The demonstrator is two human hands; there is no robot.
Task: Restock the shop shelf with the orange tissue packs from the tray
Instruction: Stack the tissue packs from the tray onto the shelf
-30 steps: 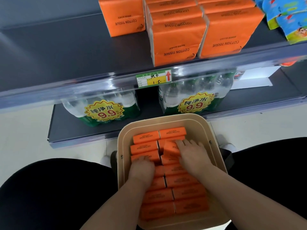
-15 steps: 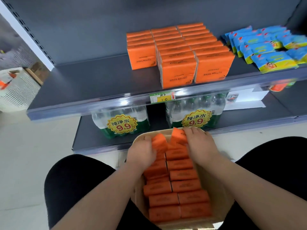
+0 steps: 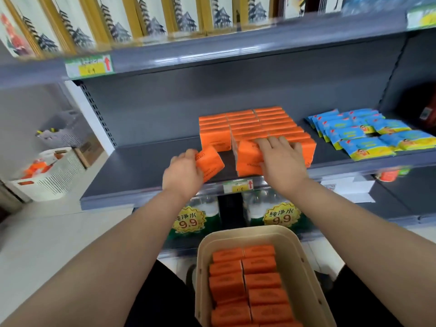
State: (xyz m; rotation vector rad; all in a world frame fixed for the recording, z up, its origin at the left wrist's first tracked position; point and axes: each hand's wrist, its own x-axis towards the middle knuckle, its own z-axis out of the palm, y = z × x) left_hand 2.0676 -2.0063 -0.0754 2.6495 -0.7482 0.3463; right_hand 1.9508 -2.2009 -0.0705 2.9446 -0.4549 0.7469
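Tilting diagonally, the orange tissue pack (image 3: 210, 165) is gripped by the left hand (image 3: 182, 172).

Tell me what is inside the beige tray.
Two rows of orange tissue packs lie in the beige tray; anything beneath them is covered.

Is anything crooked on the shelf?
Yes. The orange pack gripped by the left hand is tilted over the shelf, while the orange rows beside it stand straight. The right hand holds a front pack against them.
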